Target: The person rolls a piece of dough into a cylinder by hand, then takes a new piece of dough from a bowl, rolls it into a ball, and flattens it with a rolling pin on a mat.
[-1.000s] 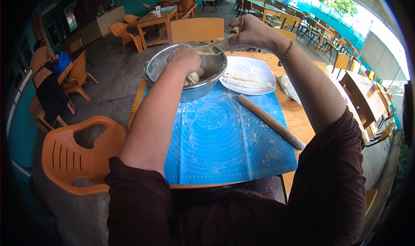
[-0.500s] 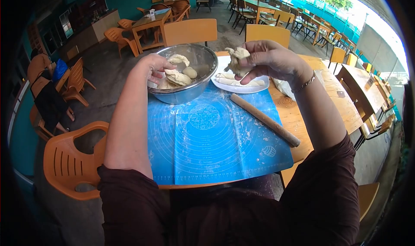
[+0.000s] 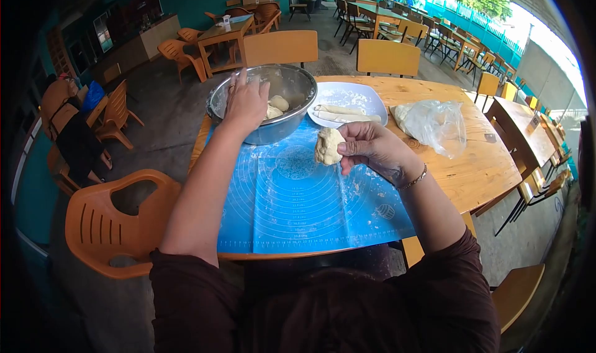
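My right hand (image 3: pixel 372 147) pinches a rough lump of pale dough (image 3: pixel 328 147) above the blue mat (image 3: pixel 292 210). Over the metal bowl (image 3: pixel 288 128), my left hand (image 3: pixel 247 101) has its fingers spread, with its palm hiding part of the dough inside. A small round dough piece (image 3: pixel 279 103) shows in the bowl beside that hand. Rolled dough strips (image 3: pixel 347 114) lie on a white plate (image 3: pixel 366 95) behind my right hand. The rolling pin cannot be made out now.
A clear plastic bag (image 3: pixel 441 126) rests on the wooden table (image 3: pixel 481 173) at the right. An orange chair (image 3: pixel 118 222) stands at the left edge of the table. Farther left, a person (image 3: pixel 68 126) bends over. More tables and chairs stand behind.
My right hand has moved down and left with its dough, over the mat. My left hand has opened and let go of the dough in the bowl.
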{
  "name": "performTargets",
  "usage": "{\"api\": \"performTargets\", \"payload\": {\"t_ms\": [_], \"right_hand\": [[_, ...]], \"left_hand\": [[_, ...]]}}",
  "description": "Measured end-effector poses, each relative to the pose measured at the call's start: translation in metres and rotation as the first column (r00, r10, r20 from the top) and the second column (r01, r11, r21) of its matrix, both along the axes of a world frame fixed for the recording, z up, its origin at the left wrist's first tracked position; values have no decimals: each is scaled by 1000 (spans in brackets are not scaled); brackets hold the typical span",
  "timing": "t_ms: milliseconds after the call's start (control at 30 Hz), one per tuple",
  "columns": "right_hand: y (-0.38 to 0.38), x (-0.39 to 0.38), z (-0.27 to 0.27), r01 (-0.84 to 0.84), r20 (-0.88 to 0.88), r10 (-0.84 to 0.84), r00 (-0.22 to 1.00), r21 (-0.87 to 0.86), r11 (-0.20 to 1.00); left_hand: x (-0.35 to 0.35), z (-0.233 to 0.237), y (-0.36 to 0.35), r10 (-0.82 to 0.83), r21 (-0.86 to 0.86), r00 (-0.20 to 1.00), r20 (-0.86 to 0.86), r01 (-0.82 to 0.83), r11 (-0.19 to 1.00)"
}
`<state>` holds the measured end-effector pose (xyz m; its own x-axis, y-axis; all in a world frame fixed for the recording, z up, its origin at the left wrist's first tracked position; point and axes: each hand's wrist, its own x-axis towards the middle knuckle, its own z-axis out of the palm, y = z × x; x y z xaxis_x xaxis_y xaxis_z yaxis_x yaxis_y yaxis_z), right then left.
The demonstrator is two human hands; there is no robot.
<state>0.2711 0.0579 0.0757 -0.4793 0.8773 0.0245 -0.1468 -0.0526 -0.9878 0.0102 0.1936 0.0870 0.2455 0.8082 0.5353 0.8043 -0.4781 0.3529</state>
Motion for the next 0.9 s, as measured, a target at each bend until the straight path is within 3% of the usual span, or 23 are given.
{"api": "performTargets", "payload": {"t_ms": [33, 67, 133, 167, 200, 233, 267, 300, 367, 400, 467, 500, 533, 567, 633, 667, 700, 767, 800, 833, 900], "right_hand": [[0, 0, -3, 6, -70, -6, 998, 3, 1000], [-2, -4, -4, 0, -73, 0, 997, 7, 1000], [-4, -15, -7, 212, -65, -204, 977, 163, 964], [-5, -19, -12, 211, -68, -202, 977, 162, 964], [-4, -24, -20, 272, -20, -278, 961, 282, 920], [-9, -35, -19, 318, 19, -354, 935, 399, 860], [-24, -43, -12, 302, 213, -406, 889, 393, 868], [-34, -52, -14, 179, 353, -580, 734, 724, 667], [-51, -69, -24, 4, 305, -692, 655, 913, 407], [-49, -67, -26, 1, 305, -690, 657, 914, 405], [-42, -56, -31, -32, 261, -448, 855, 889, 457], [-42, -51, -25, -33, 260, -450, 854, 891, 452], [-41, -45, -14, 189, 194, -476, 858, 742, 644], [-38, -39, -6, 389, 137, -517, 845, 507, 769], [-17, -33, -14, 397, 109, -525, 844, 531, 748], [-8, -36, -22, 356, 146, -512, 846, 558, 749], [1, -41, -29, 313, 184, -499, 847, 586, 748], [-6, -67, -45, 173, 350, -514, 783, 671, 721], [-15, -79, -43, 95, 385, -527, 758, 733, 674], [-30, -92, -45, 95, 388, -526, 757, 731, 676], [-55, -113, -50, -167, 389, -663, 639, 912, 375]], "left_hand": [[8, 2, -18, -99, 384, 985, 141, 38, 922], [12, 4, -39, -264, 195, 903, 340, 206, 959], [38, -17, -79, -252, 8, 547, 798, 409, 912], [50, -22, -103, -70, -153, 438, 896, 453, 878], [59, -26, -122, 134, -294, 326, 936, 512, 807], [63, -32, -131, 138, -297, 327, 935, 509, 808], [65, -38, -138, 249, -299, 177, 952, 715, 633], [65, -41, -142, 386, -228, 50, 921, 874, 429], [61, -57, -120, 416, -315, 105, 903, 821, 477], [58, -65, -107, 449, -398, 158, 879, 761, 511], [46, -76, -89, 439, -364, 145, 887, 805, 468], [40, -77, -83, 431, -332, 136, 892, 845, 420], [34, -75, -86, 371, -184, 81, 925, 950, 252], [37, -75, -91, 371, -185, 82, 925, 951, 248], [50, -60, -109, 405, -174, 90, 910, 969, 175], [55, -73, -104, 381, -71, 35, 924, 994, 80], [64, -80, -105, 379, -70, 37, 925, 995, 74], [82, -92, -115, 275, -74, -5, 961, 959, 274], [76, -90, -120, 386, 2, -69, 920, 985, 172], [72, -93, -116, 389, 3, -70, 918, 985, 171], [62, -99, -102, 216, -68, 24, 976, 978, 200]]}}
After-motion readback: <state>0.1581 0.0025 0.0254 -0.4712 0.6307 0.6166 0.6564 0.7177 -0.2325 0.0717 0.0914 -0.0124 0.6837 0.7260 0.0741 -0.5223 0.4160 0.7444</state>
